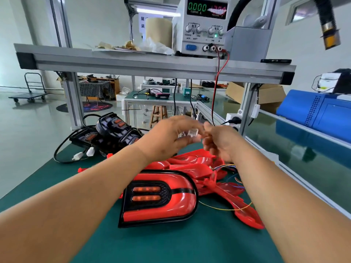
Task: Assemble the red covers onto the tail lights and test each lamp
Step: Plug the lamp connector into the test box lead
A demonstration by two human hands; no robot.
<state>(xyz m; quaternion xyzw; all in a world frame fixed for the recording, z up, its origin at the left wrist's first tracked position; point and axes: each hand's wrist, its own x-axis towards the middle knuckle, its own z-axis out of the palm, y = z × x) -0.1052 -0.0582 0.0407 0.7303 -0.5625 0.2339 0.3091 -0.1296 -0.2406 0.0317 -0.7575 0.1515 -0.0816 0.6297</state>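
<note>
Both hands raised over the green table (79,186). Left hand (167,137) and right hand (220,143) meet, each pinching one side of a clear connector (192,132); the grip is blurred. Covered tail light (159,196) lies near centre, loose red covers (199,166) just right of it, uncovered lamps (114,130) far left. Power supply (204,25) on the far shelf.

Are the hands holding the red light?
No, the left hand and right hand hold a small clear plastic connector; the red tail light lies on the green mat.
</note>
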